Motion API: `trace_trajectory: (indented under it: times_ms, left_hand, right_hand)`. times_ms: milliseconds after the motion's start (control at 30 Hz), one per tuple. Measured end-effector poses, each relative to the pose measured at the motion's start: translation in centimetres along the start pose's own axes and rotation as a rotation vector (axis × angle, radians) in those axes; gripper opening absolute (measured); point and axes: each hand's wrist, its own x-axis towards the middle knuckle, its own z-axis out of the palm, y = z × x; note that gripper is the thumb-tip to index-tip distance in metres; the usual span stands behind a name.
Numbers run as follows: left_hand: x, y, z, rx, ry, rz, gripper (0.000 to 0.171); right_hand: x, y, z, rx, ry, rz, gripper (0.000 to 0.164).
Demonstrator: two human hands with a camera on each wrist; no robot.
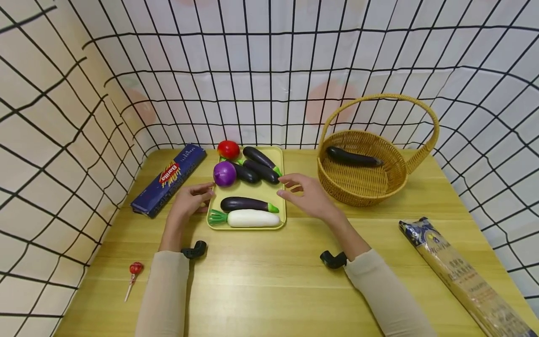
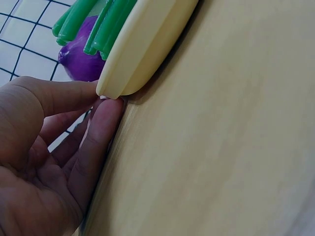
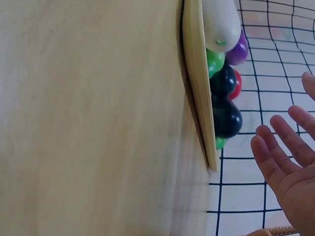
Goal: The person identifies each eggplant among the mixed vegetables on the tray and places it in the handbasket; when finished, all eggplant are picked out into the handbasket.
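A pale yellow tray stands on the wooden table, bearing a red tomato, a purple onion, several eggplants and a white radish with green stalks. My left hand pinches the tray's left rim; the left wrist view has the thumb on the rim and a finger beneath it. On the other side, my right hand is held beside the right rim with its fingers spread and nothing in it. In the right wrist view a gap separates its fingers from the tray.
At the back right a wicker basket with a tall handle holds one eggplant. A blue spaghetti box lies left of the tray, a lollipop nearer the front. A long pasta packet lies far right. Black wire mesh surrounds the table.
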Motion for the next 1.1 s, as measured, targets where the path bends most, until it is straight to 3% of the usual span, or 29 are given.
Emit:
trace_trajectory:
  times_ms: [567, 767, 1100]
  left_hand:
    - [-0.1, 0.1, 0.0, -0.011, -0.01, -0.009, 0.043]
    - [-0.1, 0.1, -0.1, -0.015, -0.02, -0.003, 0.044]
    - [-0.1, 0.2, -0.1, -0.012, -0.017, 0.001, 0.043]
  right_hand:
    - [0.7, -0.1, 2.8, 0.058, -0.111, -0.003, 0.048]
    - [1.1, -0.1, 3.5, 0.084, -0.162, 0.034, 0.048]
    - [2.0, 0.0, 4.3, -0.002, -0.238, 0.011, 0.048]
